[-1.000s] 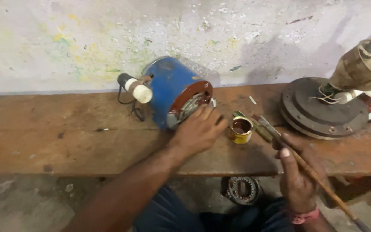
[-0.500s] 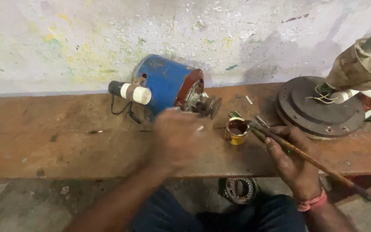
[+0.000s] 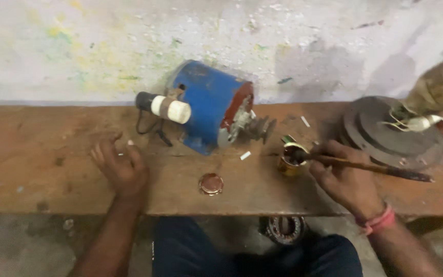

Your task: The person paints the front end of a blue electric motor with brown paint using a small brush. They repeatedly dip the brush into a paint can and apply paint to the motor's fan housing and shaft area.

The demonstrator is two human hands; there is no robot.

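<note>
1. Resting at lower left, the left hand (image 3: 121,169) lies flat on the bench (image 3: 37,154), fingers spread, holding nothing.
2. The lid (image 3: 211,183) lies at lower centre, right of that hand, apart from it.
3. The blue motor (image 3: 208,105) sits above, at centre.
4. The tin (image 3: 290,160) stands right of centre, the brush (image 3: 365,166) tip in it.
5. The right hand (image 3: 344,179) is closed around the brush, just right of the tin.

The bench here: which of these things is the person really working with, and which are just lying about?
In use:
right hand gripping a brush
brush tip in the small tin
round lid lying loose
blue motor
left hand, open on the wooden bench

Lying about:
grey round casting
white scraps
ring-shaped part under the bench
</note>
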